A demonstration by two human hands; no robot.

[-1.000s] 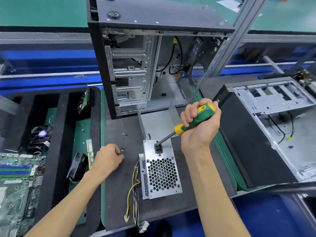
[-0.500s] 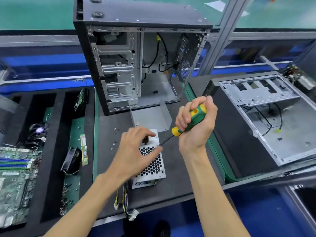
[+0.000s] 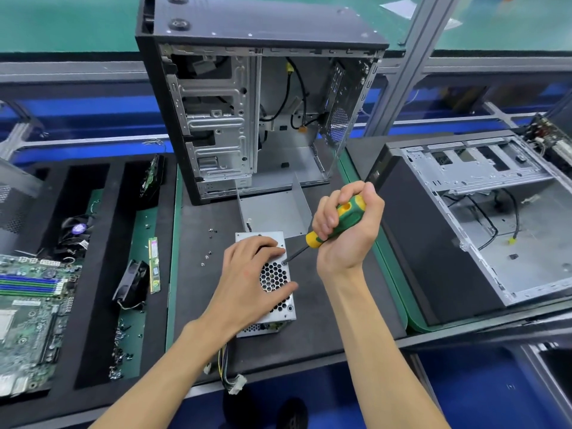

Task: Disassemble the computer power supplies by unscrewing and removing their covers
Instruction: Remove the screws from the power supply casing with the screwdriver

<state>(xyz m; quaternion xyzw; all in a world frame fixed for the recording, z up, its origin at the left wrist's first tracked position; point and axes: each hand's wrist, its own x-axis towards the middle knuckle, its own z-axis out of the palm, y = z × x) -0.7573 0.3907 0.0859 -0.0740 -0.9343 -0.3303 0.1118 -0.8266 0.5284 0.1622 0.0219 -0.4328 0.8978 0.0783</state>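
Unscrewing a power supply on the bench

An open computer case [image 3: 247, 119] stands upright at the back of the bench [image 3: 340, 320]. Before it lies the power supply [image 3: 277, 283], grille up; the left hand [image 3: 247, 280] presses flat on it, fingers spread. The right hand [image 3: 346, 230] grips a green-yellow screwdriver [image 3: 335, 224], tip at a grille-corner screw [image 3: 283, 262].

Left hand [image 3: 250, 280] covered most of the power supply [image 3: 278, 308] top. Motherboard [image 3: 28, 317] cut off at left edge. Loose screws [image 3: 206, 258] too small to distinguish.
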